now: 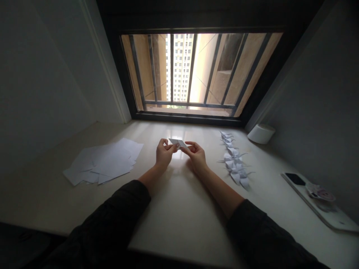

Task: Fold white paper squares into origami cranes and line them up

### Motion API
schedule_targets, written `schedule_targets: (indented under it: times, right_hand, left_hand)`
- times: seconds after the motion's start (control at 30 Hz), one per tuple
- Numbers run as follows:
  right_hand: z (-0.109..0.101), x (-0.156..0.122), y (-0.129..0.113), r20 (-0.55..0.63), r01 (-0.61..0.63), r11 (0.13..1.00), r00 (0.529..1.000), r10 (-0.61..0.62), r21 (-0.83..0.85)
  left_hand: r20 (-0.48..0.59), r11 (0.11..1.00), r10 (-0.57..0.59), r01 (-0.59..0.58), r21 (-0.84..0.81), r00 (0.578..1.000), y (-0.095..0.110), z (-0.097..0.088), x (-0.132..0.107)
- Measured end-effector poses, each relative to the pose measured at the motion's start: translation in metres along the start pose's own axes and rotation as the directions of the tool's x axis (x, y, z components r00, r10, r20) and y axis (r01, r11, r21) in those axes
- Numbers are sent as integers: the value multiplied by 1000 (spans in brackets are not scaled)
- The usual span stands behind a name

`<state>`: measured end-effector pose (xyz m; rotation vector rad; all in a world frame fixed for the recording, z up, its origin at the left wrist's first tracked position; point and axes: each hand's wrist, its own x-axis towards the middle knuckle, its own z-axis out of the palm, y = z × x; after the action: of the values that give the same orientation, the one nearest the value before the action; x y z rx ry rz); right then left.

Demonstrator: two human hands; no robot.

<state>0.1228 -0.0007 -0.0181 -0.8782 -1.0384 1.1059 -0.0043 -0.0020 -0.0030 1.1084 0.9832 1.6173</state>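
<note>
A small folded piece of white paper (177, 142) is held above the pale sill (179, 209) between both hands. My left hand (164, 153) pinches its left end with fingers closed. From the other side, my right hand (196, 156) pinches the right end. Both forearms reach forward in dark sleeves.
A loose pile of white paper sheets (105, 163) lies to the left. Several folded paper cranes (235, 161) run in a row on the right. A white round container (261, 133) stands by the right wall. A phone (318, 198) lies near the right. The barred window (196, 73) is ahead.
</note>
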Motion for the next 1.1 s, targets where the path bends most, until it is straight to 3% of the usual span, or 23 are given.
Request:
schedule_targets:
  times: [0.23, 0.7, 1.1]
  right_hand:
    - [-4, 1, -1, 72, -103, 995, 992, 101, 13]
    - [-5, 1, 4, 101, -46, 999, 994, 45, 5]
    - [-4, 1, 1, 113, -103, 995, 988, 104, -17]
  left_hand:
    - [-36, 999, -51, 51, -15, 998, -1, -4, 2]
    - [10, 999, -27, 27, 23, 1000, -5, -5, -1]
    - [2, 996, -92, 92, 7, 996, -2, -9, 6]
